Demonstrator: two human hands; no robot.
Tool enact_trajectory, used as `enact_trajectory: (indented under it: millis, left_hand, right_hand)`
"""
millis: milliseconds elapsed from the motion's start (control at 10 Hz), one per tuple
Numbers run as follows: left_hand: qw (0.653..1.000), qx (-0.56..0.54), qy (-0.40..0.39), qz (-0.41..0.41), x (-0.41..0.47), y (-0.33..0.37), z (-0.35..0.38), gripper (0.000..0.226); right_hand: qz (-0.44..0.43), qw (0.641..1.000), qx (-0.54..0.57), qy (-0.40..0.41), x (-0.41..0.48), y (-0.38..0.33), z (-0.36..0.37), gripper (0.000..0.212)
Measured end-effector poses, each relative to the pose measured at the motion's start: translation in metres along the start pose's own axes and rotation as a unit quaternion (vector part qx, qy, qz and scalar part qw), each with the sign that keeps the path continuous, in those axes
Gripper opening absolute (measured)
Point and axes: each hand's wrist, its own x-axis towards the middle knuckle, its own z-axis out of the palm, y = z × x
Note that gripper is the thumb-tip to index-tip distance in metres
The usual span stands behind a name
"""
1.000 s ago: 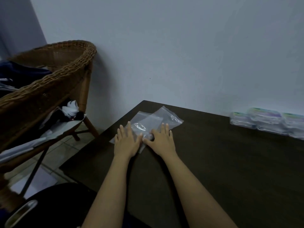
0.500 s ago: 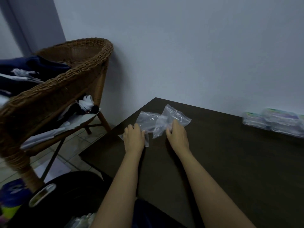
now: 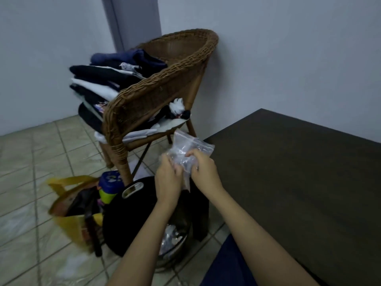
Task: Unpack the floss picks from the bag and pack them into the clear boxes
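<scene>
Head view, sweeping from the left: a yellow tote (image 3: 68, 205) slumps on the tiled floor with a purple-capped bottle (image 3: 108, 183) poking out beside it, then a black bag (image 3: 132, 219). Behind them a wicker chair (image 3: 165, 87) is stacked with folded clothes (image 3: 107, 79). Now the action. The left hand (image 3: 168, 180) has its grip curled in, pinching one side of the clear zip bag (image 3: 190, 150), and the right hand (image 3: 203, 172) has its grip pinching the other side, so the plastic is bunched up between them. Whether floss picks are inside, I cannot tell; the film is crumpled and blurred. Here's the worry: that bag hangs in the air just off the left edge of the dark desk (image 3: 299, 182), above the floor and a round container (image 3: 173, 238) that seems to hold scraps of plastic. If the seal gives while both hands tug, anything inside probably drops to the floor or into that container, not onto the desk. Thin, slick film pinched only at the fingertips could also slide free. And the clear boxes are nowhere in this view, so they cannot be reached from this position.
</scene>
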Motion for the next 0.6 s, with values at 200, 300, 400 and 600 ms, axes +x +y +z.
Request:
enact_trajectory:
  millis: [200,300,400,600]
  left_hand:
    - [0.994,0.057,0.061,-0.073,-0.002,-0.077,-0.053,0.012]
    - [0.988,0.089,0.049,-0.118,-0.008,-0.112,-0.061,0.011]
    - [0.980,0.092,0.018,-0.178,-0.015,-0.140,-0.060,0.021]
    - [0.980,0.054,-0.049,-0.187,-0.013,-0.160,-0.066,0.026]
  right_hand:
    - [-0.025,0.991,0.010,-0.132,-0.018,-0.013,0.083,0.030]
    - [0.048,0.988,-0.029,-0.143,-0.023,-0.007,0.110,0.030]
    - [0.165,0.965,-0.042,-0.201,-0.020,0.003,0.127,0.030]
    - [0.209,0.937,-0.004,-0.280,-0.016,0.022,0.130,0.048]
